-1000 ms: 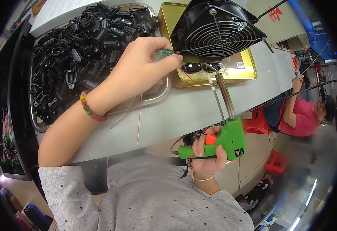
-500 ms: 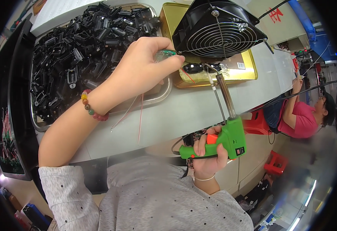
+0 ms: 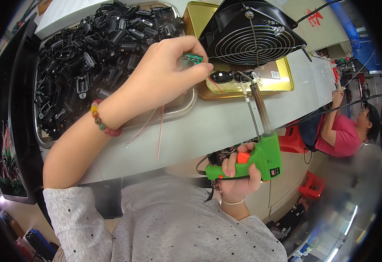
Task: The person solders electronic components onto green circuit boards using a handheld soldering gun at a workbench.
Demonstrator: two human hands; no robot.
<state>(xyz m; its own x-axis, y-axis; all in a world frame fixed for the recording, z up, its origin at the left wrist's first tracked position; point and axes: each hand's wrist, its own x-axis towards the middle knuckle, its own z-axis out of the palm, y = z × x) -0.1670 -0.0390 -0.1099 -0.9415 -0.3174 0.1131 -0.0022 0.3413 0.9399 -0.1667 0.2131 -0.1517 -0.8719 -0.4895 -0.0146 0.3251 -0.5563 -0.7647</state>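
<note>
My left hand (image 3: 169, 65) is closed in a pinch on a small green circuit board (image 3: 192, 58), beside the near edge of a gold tin (image 3: 283, 76). Thin red and white wires (image 3: 161, 131) hang below that hand over the table. My right hand (image 3: 239, 174) wraps round the handle of a green soldering gun (image 3: 268, 157) with an orange trigger. Its metal barrel points away from me, and its bent tip reaches a black plastic housing (image 3: 221, 77) lying on the tin. Whether the tip touches the housing I cannot tell.
A black fan (image 3: 254, 46) with a wire grille stands over the tin. At the left is a metal tray (image 3: 186, 107) heaped with black plastic housings (image 3: 82, 83). A dark bin (image 3: 12, 131) holds wired boards. To the right, a co-worker (image 3: 343, 135) sits near red stools (image 3: 311, 184).
The fan, tin and soldering gun appear slightly farther right in the picture, as does my left hand. A little more of the green board shows. Both hands keep their holds.
</note>
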